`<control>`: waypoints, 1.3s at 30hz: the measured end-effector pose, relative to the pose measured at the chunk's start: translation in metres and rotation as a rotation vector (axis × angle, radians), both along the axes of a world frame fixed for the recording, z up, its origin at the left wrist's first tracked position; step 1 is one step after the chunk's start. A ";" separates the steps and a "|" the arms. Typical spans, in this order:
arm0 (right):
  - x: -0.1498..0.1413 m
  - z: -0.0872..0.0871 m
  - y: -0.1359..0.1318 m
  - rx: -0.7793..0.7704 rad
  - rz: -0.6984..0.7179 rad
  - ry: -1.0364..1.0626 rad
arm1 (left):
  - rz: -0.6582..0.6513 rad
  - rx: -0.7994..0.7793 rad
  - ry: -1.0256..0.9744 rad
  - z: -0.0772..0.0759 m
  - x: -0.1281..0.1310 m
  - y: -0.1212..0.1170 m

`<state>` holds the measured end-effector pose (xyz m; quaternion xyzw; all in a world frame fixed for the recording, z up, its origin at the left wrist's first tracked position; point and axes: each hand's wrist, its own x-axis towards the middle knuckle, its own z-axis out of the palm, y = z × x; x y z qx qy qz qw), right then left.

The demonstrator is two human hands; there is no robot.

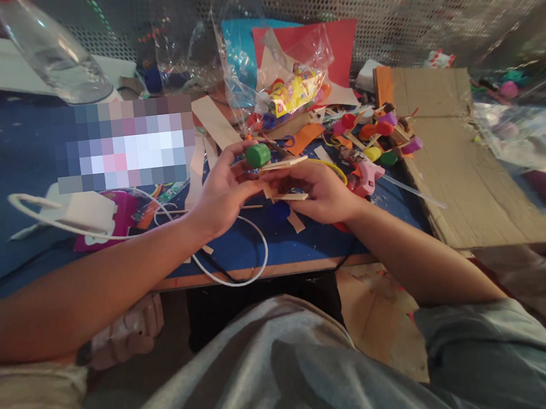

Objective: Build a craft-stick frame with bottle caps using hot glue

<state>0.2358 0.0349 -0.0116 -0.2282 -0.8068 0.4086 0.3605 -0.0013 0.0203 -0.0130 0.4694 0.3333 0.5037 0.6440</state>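
Observation:
My left hand [223,190] and my right hand [323,189] meet over the table, both closed on a small craft-stick assembly. It has flat pale wooden sticks [284,163] and a green bottle cap [257,155], which shows upright by my left fingertips. My right hand has its fingers around the sticks, one above and one below. A blue cap [280,213] sits just beneath; whether it is joined to the assembly, I cannot tell. Fingers hide the middle of the piece. Right of my hands lie several stick-and-cap pieces [377,128] in mixed colours.
A white cable [265,257] loops at the front edge of the blue table [162,262]. Behind are a plastic bag [290,92], red paper [341,44] and a water bottle [63,64]. Cardboard [458,159] covers the right side; a pink glue gun [368,176] lies near my right hand.

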 end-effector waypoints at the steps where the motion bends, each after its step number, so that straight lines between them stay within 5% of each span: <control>1: 0.000 -0.001 0.000 -0.005 0.003 -0.005 | -0.002 0.014 -0.003 -0.001 0.000 0.000; 11: -0.002 0.002 -0.002 0.015 -0.011 -0.028 | 0.004 0.076 0.033 -0.003 0.003 0.000; 19: -0.003 0.009 -0.003 0.164 -0.187 -0.080 | 0.006 0.044 0.075 -0.003 0.004 -0.001; 32: -0.009 0.010 -0.006 0.078 -0.352 -0.088 | -0.088 -0.010 0.121 0.001 0.005 -0.008; 39: -0.011 0.004 -0.004 -0.047 -0.315 -0.028 | -0.090 0.029 0.172 -0.001 0.002 -0.009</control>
